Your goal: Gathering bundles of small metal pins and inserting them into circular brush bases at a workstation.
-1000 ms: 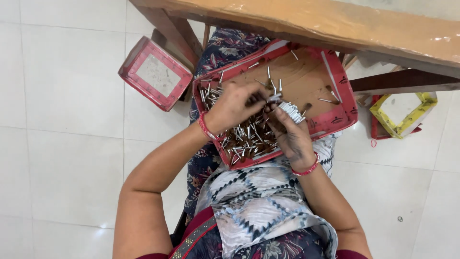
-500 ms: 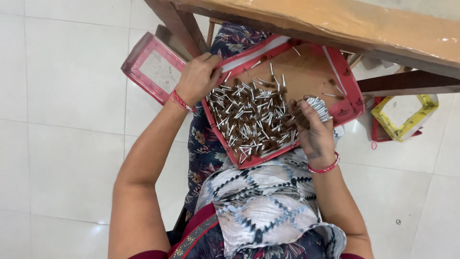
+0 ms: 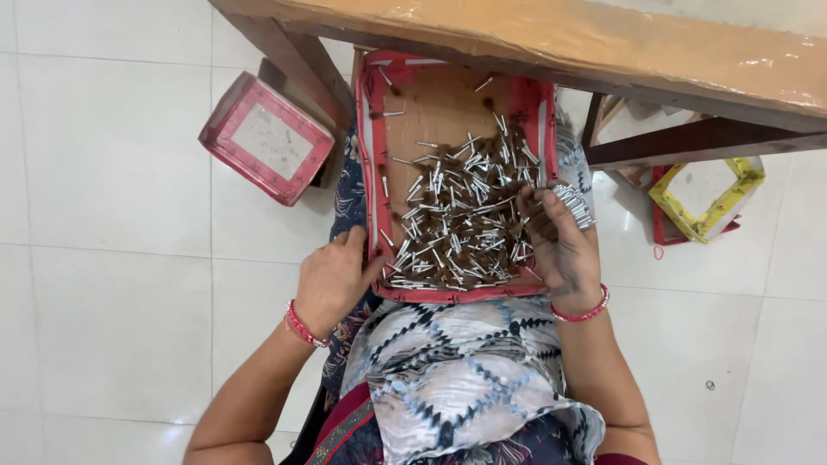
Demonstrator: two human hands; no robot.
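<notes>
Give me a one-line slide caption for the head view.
Left hand grips the red tray's near corner while the right hand holds a bundle of small white sticks over the loose pile.

Matt brown cardboard floor in the red-rimmed tray (image 3: 370, 155), strewn with shiny metal-looking pins (image 3: 457, 224); glossy white floor tiles (image 3: 112, 172) gleam; patterned cloth (image 3: 465, 370) drapes the lap; rough wooden bench (image 3: 551, 39) above.
</notes>
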